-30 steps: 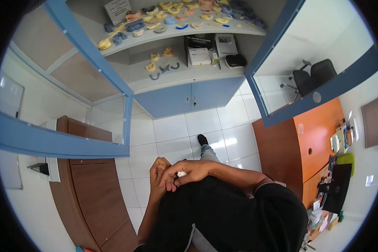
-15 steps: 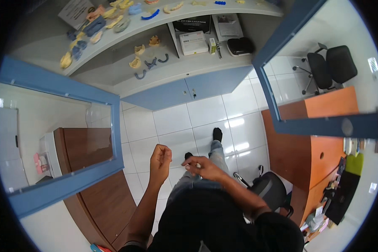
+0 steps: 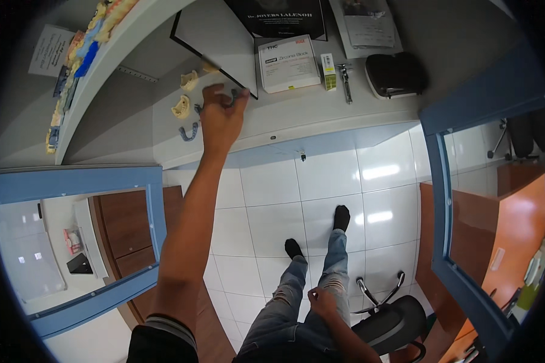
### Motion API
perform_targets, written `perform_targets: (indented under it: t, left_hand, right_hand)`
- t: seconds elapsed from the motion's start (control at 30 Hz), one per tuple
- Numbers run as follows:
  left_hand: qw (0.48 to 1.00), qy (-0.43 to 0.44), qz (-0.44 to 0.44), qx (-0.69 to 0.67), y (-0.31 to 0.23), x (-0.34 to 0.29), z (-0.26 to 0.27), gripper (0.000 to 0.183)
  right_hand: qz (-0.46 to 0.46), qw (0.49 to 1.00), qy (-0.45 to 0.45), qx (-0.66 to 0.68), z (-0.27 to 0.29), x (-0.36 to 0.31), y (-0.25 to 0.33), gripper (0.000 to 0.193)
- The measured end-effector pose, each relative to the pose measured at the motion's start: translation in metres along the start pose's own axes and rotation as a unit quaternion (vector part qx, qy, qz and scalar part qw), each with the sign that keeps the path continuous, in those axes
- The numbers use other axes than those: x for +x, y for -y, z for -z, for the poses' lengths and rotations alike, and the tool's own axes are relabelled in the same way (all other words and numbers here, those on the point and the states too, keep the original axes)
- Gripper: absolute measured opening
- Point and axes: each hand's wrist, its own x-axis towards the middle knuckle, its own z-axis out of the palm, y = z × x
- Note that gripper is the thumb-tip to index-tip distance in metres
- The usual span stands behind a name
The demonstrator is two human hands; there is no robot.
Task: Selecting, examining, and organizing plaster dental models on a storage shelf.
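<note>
Though unclear, fingers (image 3: 211, 92) near divider edge (image 3: 237, 83)

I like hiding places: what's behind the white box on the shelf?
A black board with pale lettering shows behind the white box. Whatever the box covers can't be seen.

A black short sleeve (image 3: 162, 345), ripped blue jeans (image 3: 284, 317) and black socks (image 3: 341, 218).
The sleeve has a grey stripe (image 3: 174, 325) going around its edge. The jeans are blue and look faded on the legs. Both knees have rips (image 3: 333, 283) with pale, stringy threads. The socks look black all over. The left hand (image 3: 222, 118) and the right hand (image 3: 324, 302) are both bare.
</note>
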Motion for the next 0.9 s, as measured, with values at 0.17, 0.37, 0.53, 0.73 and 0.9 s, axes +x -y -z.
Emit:
perform_targets:
  t: [0.17, 0.37, 0.53, 0.73, 0.9]
  left_hand:
    - [0.991, -0.049, -0.093, -0.081, 0.020, 0.015, -0.046, 0.053]
    - [0.981, -0.138, -0.089, -0.100, 0.035, -0.005, -0.079, 0.037]
    - [0.975, -0.159, -0.065, -0.139, 0.050, -0.008, -0.104, 0.031]
    - [0.973, -0.190, -0.047, -0.121, 0.044, -0.010, -0.100, 0.018]
    - [0.974, -0.205, -0.081, -0.043, 0.045, -0.008, -0.101, 0.011]
  right_hand:
    - [0.027, 0.998, -0.043, 0.024, 0.102, 0.035, 0.110, 0.023]
    - [0.330, 0.877, -0.349, 0.032, 0.312, 0.142, 0.330, 0.022]
    - [0.442, 0.781, -0.438, -0.046, 0.416, 0.237, 0.464, 0.028]
    - [0.454, 0.805, -0.381, 0.022, 0.446, 0.305, 0.521, 0.036]
    - [0.476, 0.764, -0.405, -0.159, 0.490, 0.372, 0.530, 0.047]
